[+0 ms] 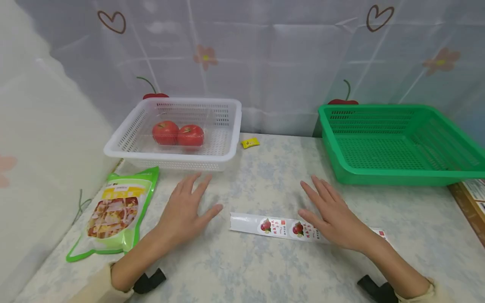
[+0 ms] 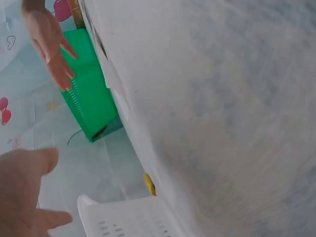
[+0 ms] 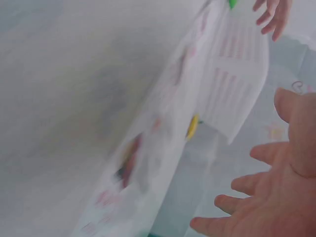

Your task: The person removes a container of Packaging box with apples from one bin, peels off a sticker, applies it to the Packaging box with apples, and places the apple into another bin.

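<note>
My left hand (image 1: 186, 210) hovers with fingers spread, in front of the white basket (image 1: 223, 159) and to the right of a green-edged food packet (image 1: 113, 214). It holds nothing. My right hand (image 1: 333, 219) is likewise spread and holds nothing. Under it lies a strip of round fruit stickers (image 1: 246, 222), partly hidden by that hand. Inside the white basket sits a clear plastic box with two red apples (image 1: 165, 133). In the right wrist view the right hand (image 3: 266, 197) has its fingers apart above the table, and the sticker strip (image 3: 143, 153) is blurred.
A green basket (image 1: 379, 174) with nothing visible inside stands at the back right. One small yellow wrapped packet (image 1: 250, 143) lies beside the white basket. Behind the table hangs a patterned curtain (image 1: 265, 63). Printed items (image 1: 475, 193) show below the green basket at the right edge.
</note>
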Demonstrator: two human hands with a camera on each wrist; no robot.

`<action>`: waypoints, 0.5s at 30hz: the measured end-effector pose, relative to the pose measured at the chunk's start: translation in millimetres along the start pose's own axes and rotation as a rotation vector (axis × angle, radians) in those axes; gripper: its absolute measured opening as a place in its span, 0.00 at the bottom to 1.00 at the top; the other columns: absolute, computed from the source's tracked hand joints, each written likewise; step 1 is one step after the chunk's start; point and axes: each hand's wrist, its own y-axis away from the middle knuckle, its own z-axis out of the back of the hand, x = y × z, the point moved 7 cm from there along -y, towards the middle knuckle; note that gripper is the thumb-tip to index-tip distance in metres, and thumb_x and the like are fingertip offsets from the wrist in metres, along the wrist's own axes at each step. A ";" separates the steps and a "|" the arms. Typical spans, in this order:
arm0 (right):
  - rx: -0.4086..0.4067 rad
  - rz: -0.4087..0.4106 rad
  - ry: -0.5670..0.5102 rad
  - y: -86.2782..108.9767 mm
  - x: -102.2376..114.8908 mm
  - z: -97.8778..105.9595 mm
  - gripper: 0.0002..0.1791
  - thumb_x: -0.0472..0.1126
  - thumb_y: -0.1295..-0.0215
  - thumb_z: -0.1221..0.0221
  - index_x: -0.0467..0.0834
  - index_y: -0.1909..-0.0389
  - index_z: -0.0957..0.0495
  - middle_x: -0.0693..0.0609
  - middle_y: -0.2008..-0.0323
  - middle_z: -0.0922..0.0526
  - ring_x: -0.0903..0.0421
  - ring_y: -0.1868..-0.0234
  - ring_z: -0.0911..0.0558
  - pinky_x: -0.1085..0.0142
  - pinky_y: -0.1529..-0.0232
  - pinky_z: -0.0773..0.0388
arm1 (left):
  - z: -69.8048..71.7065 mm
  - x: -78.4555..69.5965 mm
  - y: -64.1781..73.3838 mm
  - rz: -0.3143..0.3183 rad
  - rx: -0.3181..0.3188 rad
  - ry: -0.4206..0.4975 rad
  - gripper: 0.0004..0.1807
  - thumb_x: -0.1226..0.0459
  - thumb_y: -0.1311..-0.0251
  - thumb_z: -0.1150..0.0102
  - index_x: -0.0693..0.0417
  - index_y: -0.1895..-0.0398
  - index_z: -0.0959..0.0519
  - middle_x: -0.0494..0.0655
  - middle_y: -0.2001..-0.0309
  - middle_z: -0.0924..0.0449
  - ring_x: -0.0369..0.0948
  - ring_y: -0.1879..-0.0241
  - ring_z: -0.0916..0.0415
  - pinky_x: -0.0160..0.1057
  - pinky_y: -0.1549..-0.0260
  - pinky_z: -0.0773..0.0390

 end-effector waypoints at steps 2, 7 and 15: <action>-0.037 0.018 -0.067 -10.8 10.7 4.8 0.38 0.53 0.26 0.46 0.43 0.23 0.48 0.40 0.23 0.55 0.36 0.25 0.53 0.32 0.36 0.51 | 8.7 3.5 -4.5 0.049 -0.060 0.144 0.41 0.47 0.36 0.39 0.50 0.25 0.40 0.58 0.35 0.37 0.56 0.37 0.37 0.59 0.42 0.34; -0.164 0.046 -0.186 -53.4 41.9 18.8 0.34 0.50 0.27 0.43 0.40 0.27 0.39 0.42 0.27 0.40 0.42 0.29 0.39 0.41 0.37 0.37 | 19.3 30.4 -24.6 0.351 -0.125 0.750 0.39 0.55 0.31 0.42 0.47 0.22 0.48 0.58 0.42 0.42 0.53 0.41 0.34 0.54 0.44 0.28; -0.255 -0.006 -0.588 -144.3 95.8 16.4 0.24 0.43 0.27 0.45 0.40 0.34 0.31 0.48 0.36 0.28 0.51 0.39 0.26 0.56 0.43 0.26 | 9.7 69.0 -40.2 0.770 -0.337 1.244 0.36 0.54 0.32 0.41 0.41 0.26 0.46 0.46 0.26 0.66 0.46 0.28 0.52 0.55 0.38 0.35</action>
